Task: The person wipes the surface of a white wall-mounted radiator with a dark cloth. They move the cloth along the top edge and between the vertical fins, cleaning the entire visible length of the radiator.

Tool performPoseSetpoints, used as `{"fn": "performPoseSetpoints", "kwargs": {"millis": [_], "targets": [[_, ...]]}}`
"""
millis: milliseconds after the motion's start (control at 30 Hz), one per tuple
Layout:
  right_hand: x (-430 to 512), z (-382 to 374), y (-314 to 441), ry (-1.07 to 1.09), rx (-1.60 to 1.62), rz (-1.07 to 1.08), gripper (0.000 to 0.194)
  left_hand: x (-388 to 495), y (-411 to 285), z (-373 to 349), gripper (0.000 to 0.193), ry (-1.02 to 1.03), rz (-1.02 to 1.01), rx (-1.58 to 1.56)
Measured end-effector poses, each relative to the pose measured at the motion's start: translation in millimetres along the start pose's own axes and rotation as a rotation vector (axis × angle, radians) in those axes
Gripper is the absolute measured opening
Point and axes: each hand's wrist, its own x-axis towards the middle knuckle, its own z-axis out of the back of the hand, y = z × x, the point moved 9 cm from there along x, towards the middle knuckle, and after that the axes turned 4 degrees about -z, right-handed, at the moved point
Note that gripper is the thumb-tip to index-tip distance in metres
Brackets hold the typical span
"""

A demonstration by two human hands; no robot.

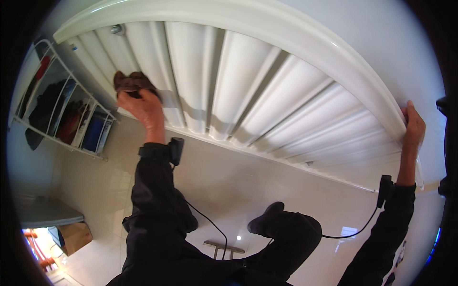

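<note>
In front of me stands a white ridged panel (189, 75), possibly a radiator, with a smooth rounded top rim (200, 12). My left hand (143, 103) presses a bunched dark brown cloth (132, 82) to the ridges near the panel's left end. The fingers are partly hidden by the cloth. At the far right, my right hand (413, 125) grips the end of the rim, its fingertips out of sight behind the edge. A round metal fitting (117, 29) shows on the panel's upper left.
A white wire rack (68, 137) holding dark, red and blue items is at the left. Below it are a grey ledge (50, 214) and a brown paper bag (77, 237). Glossy tiles (214, 171) cover the floor. Black cables (211, 218) run from both wrist devices.
</note>
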Motion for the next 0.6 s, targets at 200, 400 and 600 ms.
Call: {"fn": "performPoseSetpoints", "kwargs": {"millis": [200,400,600], "targets": [[6.6,-0.3,-19.0,0.001,0.015,-0.031,0.053,-51.7,29.1,-11.4,0.02,0.154,0.226,-0.119],[9.8,-3.0,-25.3,0.02,-0.054,0.022,0.053,-37.7,3.8,-4.2,0.022,0.2,0.328,-0.162],[17.3,-4.3,-45.3,0.045,0.031,-0.012,0.052,32.8,-65.3,13.3,0.012,0.111,0.046,-0.365]]}}
